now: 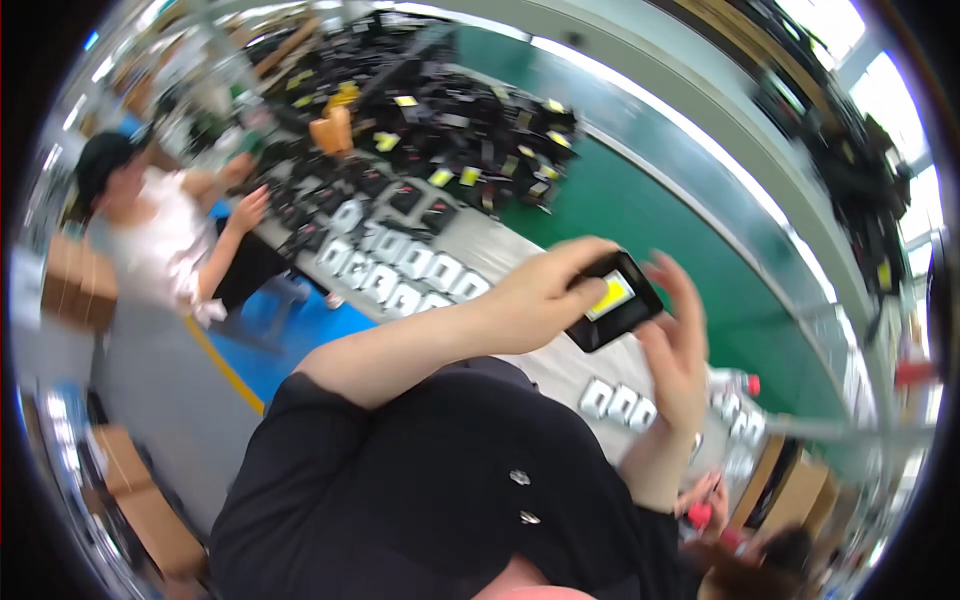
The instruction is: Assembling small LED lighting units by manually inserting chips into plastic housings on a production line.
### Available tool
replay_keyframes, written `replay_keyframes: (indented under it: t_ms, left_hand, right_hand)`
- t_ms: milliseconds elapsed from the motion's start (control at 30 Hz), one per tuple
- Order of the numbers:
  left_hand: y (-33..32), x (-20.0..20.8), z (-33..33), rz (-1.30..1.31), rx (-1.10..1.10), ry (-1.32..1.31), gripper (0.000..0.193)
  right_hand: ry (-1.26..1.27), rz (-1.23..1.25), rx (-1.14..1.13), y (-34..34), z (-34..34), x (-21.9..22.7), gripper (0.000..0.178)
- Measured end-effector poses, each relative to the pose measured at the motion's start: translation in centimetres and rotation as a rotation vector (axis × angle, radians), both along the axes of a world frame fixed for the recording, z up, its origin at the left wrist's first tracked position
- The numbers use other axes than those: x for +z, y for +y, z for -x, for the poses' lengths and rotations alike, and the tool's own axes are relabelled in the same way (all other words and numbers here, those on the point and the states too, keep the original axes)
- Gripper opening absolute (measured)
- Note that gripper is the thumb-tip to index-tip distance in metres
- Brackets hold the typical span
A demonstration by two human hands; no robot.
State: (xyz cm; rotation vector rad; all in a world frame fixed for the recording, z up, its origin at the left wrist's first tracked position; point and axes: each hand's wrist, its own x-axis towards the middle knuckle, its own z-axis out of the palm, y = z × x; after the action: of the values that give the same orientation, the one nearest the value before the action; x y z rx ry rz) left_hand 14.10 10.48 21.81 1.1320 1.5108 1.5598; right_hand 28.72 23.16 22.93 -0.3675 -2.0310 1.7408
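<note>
My left hand (550, 295) grips a flat black rectangular case (600, 335) with a yellow-and-white label (612, 294) on its face. The thumb lies across the case beside the label, and the case is tilted. Close by its right edge is my right hand (682, 345), its fingers curved and apart and slightly blurred. Whether the right fingertips touch the case I cannot tell. Below and beyond my left forearm, rows of small white-and-grey pieces (385, 285) lie on the light table (490, 245). A shorter row of similar pieces (620, 405) lies under my hands.
A large heap of black parts with yellow labels (470, 140) covers the table's far left. At left, a person in a light top (150, 225) works by the table. Another person's hand (705, 500) shows at lower right, near cardboard boxes (790, 490). A red-capped bottle (735, 382) stands right.
</note>
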Motion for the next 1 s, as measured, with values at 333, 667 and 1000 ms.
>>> replay_keyframes:
  t_ms: [333, 667, 1000]
  left_hand:
    - [-6.5, -2.5, 28.3, -0.083, 0.981, 0.763, 0.033]
    - [-14.3, -13.6, 54.2, 0.578, 0.915, 1.189, 0.062]
    - [-10.9, -18.4, 25.1, 0.415, 0.379, 0.187, 0.017]
  right_hand:
    - [-0.337, 0.095, -0.066, 0.5, 0.2, -7.2, 0.037]
    - [-0.659, 0.110, 0.073, -0.9, 12.6, -17.1, 0.045]
    - [-0.895, -0.245, -0.573, 11.5, 31.3, -32.8, 0.059]
